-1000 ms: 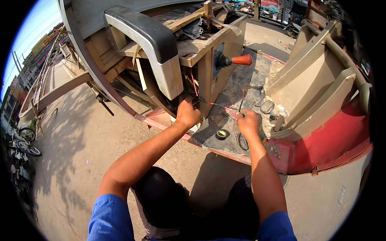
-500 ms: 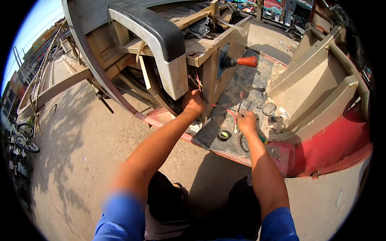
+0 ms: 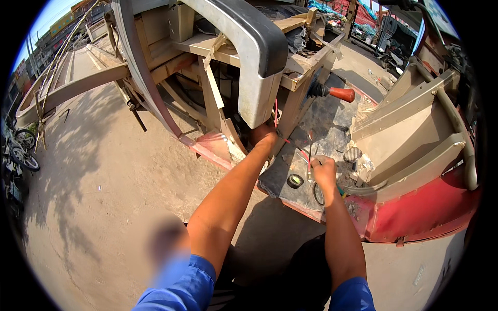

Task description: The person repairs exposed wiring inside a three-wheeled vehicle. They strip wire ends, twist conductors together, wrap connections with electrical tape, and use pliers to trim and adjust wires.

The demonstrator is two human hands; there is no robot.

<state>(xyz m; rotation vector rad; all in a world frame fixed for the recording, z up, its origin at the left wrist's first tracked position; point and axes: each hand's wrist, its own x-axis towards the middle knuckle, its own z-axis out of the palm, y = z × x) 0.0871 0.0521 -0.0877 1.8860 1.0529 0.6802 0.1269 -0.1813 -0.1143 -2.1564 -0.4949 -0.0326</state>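
Note:
My left hand (image 3: 263, 136) reaches in under the grey-and-black padded armrest (image 3: 258, 90), beside the wooden seat box (image 3: 296, 111). Its fingers are in shadow and mostly hidden. A thin red wire (image 3: 276, 113) drops past that hand and runs on toward the right. Over the worn dark floor mat (image 3: 332, 124), my right hand (image 3: 324, 170) is closed in a pinch on the red wire near its end. Just left of the right hand lies a roll of black tape (image 3: 295, 181). A tool with a green handle (image 3: 341, 191) shows partly behind my right wrist.
A lever with a red knob (image 3: 342, 95) sticks out from the box's side. Right of my right hand stands a round metal pedal (image 3: 353, 154). The beige frame (image 3: 410, 119) and red panel (image 3: 425, 207) bound the right side. Concrete ground (image 3: 114, 176) lies left.
The view has shifted, so the vehicle sits farther right in the picture. My left hand stays under the armrest, and my right hand remains pinched at the wire, slightly lower.

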